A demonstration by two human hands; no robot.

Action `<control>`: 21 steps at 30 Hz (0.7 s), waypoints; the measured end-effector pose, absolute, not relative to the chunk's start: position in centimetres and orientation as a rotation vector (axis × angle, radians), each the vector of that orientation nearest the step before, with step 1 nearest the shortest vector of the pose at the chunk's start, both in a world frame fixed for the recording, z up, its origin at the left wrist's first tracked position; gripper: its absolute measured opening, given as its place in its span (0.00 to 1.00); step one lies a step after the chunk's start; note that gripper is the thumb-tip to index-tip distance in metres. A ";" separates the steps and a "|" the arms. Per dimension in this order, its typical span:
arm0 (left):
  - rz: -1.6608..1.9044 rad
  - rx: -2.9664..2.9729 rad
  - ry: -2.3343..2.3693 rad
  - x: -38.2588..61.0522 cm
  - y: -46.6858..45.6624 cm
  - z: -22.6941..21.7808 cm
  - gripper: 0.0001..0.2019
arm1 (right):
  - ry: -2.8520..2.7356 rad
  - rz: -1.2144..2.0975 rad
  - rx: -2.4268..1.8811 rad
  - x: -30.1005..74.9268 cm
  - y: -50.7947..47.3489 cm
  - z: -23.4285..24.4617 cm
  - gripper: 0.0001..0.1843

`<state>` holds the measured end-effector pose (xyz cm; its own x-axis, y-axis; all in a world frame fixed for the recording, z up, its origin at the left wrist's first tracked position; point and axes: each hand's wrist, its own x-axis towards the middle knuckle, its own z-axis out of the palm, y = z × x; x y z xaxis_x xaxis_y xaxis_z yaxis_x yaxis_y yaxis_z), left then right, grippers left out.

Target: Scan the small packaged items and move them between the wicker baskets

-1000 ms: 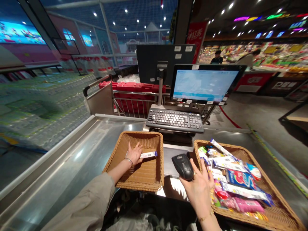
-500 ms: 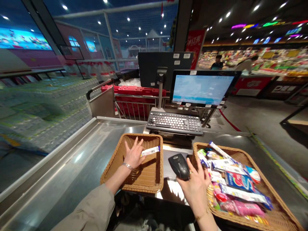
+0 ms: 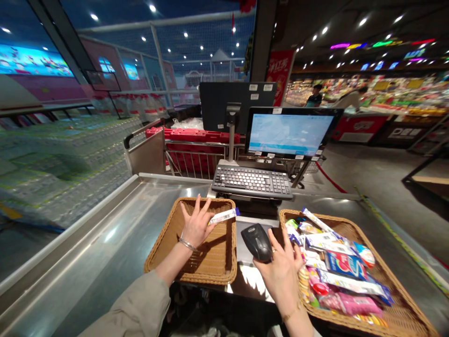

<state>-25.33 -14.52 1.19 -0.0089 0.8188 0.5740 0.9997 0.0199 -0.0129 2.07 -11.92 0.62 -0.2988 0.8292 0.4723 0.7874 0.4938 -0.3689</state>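
**White bar at the basket's edge**

The white bar (image 3: 223,216) sits higher than before and now tips across the right rim of the left basket (image 3: 189,277). The left hand (image 3: 196,228) is open, fingers spread, just beside it. The right hand (image 3: 280,276) curls around the black scanner (image 3: 257,242), near the right basket (image 3: 396,285) full of snacks (image 3: 342,264).

**Obs.: both arms extended, hands apart**

Left hand (image 3: 195,227): palm down, fingers splayed, bangle at wrist, sleeve to left forearm (image 3: 167,267). Right hand (image 3: 279,277): raised, fingers parted and half curled, ring on one finger, thin bracelet on right forearm (image 3: 295,319).
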 end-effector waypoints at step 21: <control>-0.661 -1.798 -1.755 -23.9 -13.1 0.5 0.07 | -2.131 0.063 -1.330 1.6 -12.2 0.9 0.10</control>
